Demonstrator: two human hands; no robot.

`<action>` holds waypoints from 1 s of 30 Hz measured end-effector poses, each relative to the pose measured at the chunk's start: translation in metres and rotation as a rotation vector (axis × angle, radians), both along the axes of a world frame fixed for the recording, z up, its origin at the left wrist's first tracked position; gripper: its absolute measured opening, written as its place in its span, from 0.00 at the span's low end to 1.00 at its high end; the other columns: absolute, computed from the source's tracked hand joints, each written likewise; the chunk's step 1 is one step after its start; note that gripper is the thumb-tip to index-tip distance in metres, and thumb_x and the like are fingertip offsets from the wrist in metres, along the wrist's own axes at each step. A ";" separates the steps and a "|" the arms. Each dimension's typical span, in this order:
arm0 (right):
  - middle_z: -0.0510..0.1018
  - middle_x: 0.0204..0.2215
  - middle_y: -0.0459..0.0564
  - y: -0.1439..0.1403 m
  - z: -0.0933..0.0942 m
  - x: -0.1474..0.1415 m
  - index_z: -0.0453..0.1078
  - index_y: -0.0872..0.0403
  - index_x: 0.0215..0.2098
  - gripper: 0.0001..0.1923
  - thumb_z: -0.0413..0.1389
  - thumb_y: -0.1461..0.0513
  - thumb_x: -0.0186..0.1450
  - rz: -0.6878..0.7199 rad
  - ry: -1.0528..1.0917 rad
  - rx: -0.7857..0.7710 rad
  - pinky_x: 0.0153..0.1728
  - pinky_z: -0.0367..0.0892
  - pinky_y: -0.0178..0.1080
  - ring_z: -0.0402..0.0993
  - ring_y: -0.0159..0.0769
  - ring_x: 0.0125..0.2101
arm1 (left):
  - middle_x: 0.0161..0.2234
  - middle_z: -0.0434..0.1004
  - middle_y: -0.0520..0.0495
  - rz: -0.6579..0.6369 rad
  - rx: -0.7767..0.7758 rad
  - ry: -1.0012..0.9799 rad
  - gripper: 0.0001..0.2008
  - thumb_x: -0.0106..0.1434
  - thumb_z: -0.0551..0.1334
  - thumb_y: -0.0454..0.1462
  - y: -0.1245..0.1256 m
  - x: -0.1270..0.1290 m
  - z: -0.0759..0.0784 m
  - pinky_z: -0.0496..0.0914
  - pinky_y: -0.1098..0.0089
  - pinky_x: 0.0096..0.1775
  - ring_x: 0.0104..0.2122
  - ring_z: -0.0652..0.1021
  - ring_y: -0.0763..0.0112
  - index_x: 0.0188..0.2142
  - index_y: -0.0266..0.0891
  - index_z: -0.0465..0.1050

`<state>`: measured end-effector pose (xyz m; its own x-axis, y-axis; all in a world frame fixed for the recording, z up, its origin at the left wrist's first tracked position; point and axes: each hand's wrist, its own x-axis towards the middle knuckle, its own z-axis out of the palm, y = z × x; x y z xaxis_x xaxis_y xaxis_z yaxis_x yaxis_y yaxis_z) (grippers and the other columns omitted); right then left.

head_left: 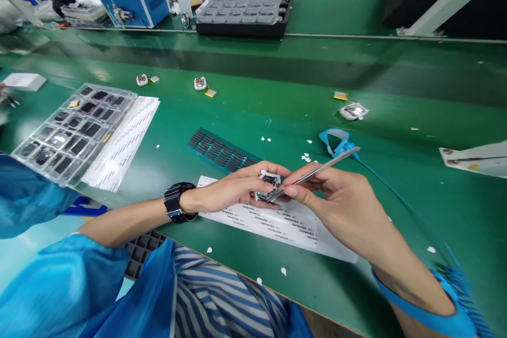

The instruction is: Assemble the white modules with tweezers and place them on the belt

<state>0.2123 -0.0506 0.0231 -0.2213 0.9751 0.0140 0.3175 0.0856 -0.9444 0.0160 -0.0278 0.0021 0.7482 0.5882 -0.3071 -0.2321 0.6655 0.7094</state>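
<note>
Between the fingers of my left hand (241, 186) is a small white-cased electronic device (269, 180), its inner parts exposed. My right hand (336, 193) grips a pair of metal tweezers (320, 170), whose tips touch or nearly touch the device's lower edge. Fingers cover part of the device. Below both hands lies a white printed sheet (253, 222) with rows of small dark labels. A dark green strip (222, 150) bearing rows of black pieces lies just behind my left hand.
At left, a clear compartment tray (75, 132) rests by another printed sheet (122, 142). Several open devices with attached batteries, one being a white unit (354, 111), sit farther back. A blue wrist strap (336, 140) and its cord lie right. A blue box (137, 4) stands behind.
</note>
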 end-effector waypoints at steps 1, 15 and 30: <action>0.82 0.25 0.48 0.000 0.000 0.000 0.77 0.51 0.27 0.20 0.66 0.44 0.58 0.004 0.010 -0.019 0.31 0.79 0.40 0.80 0.38 0.26 | 0.42 0.74 0.49 -0.005 -0.003 -0.001 0.14 0.58 0.64 0.32 0.000 0.000 0.000 0.71 0.56 0.54 0.45 0.76 0.66 0.45 0.42 0.74; 0.81 0.23 0.47 0.002 -0.002 0.002 0.74 0.52 0.28 0.21 0.69 0.45 0.53 -0.032 0.081 -0.126 0.26 0.76 0.39 0.79 0.37 0.22 | 0.56 0.73 0.45 -0.101 0.050 0.044 0.28 0.51 0.64 0.34 -0.001 -0.002 0.002 0.68 0.52 0.57 0.56 0.73 0.55 0.54 0.44 0.69; 0.81 0.22 0.46 0.001 0.006 -0.001 0.74 0.52 0.26 0.16 0.72 0.52 0.51 -0.036 0.143 -0.186 0.26 0.77 0.37 0.79 0.36 0.24 | 0.58 0.72 0.45 -0.130 0.117 0.070 0.36 0.52 0.59 0.32 0.000 -0.002 0.002 0.69 0.50 0.56 0.60 0.72 0.49 0.63 0.42 0.64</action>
